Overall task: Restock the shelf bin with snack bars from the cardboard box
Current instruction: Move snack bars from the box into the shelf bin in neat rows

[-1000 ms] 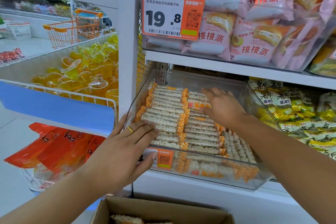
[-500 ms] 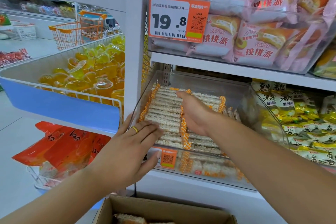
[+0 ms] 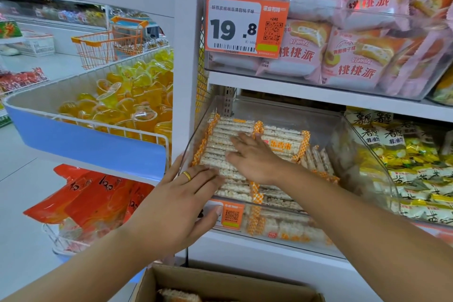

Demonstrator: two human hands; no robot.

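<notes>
— While filling toward its front edge, shelf bin (image 3: pixel 348 154) already holding rows of snack bars (image 3: pixel 232 152)?
— Nearly done. Right hand (image 3: pixel 255 159) pressing flat, spread; left hand (image 3: pixel 181 203) bracing front-left corner, thumb on label. Cardboard box (image 3: pixel 220 284) showing more.

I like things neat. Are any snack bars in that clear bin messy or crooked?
Yes. Most bars lie flat in tidy rows across the bin, but a few at the right side stand on edge and lean, turned the other way. Both hands, left and right, rest flat on the neat rows.
</notes>
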